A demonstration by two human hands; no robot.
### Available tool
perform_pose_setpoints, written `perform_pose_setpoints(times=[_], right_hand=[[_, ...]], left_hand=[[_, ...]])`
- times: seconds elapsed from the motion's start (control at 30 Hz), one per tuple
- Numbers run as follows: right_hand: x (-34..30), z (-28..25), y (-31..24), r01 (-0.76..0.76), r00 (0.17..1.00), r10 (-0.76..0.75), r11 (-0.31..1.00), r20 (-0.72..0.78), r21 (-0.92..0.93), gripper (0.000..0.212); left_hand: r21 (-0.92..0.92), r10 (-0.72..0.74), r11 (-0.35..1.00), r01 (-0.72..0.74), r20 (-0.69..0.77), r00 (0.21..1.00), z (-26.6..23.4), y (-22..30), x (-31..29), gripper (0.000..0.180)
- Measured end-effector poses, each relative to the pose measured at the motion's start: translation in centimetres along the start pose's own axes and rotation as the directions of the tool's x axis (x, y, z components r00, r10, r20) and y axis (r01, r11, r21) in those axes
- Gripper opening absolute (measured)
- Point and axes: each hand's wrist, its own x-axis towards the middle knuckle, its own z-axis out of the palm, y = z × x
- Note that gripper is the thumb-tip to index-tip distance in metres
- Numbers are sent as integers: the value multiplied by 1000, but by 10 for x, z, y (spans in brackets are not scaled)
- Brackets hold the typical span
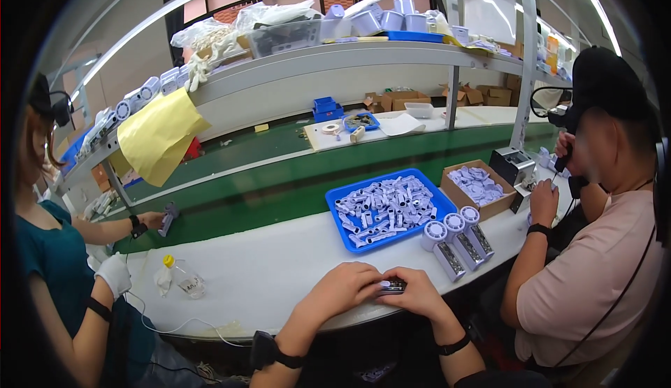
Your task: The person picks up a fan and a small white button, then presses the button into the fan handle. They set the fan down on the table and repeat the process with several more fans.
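Note:
My left hand (347,284) and my right hand (414,291) meet over the near edge of the white table. Between them they hold a small lavender device with dark electronics (393,287). Most of it is hidden by my fingers. Both hands are closed around it, the right one at its side and the left fingertips on its top. To the right of my right hand, several lavender fan housings (458,241) with round slotted heads lie side by side, their inner electronics exposed. Beyond my hands is a blue tray (335,213) heaped with small lavender plastic parts.
A cardboard box (498,208) holds flat lavender pieces. At left stand a clear yellow-capped bottle (187,280) and a white cable (164,331). A green conveyor belt (265,203) runs behind the table, below a loaded shelf (335,54). Co-workers sit at both sides, one with a white glove.

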Motion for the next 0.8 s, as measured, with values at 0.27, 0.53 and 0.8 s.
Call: perform_pose_setpoints(times=[0.27,0.53,0.8], right_hand=[[-3,3,-1,14,1000,-14,1000,-23,13,46],[-2,3,-3,120,988,-129,987,-81,-104,40],[-2,7,5,129,988,-137,986,-66,-106,40]], left_hand=[[94,78,993,-73,-48,996,-4,-11,-13,34],[-34,108,992,-121,-262,959,19,-32,-20,28],[162,190,977,-137,-377,907,32,-19,-23,16]])
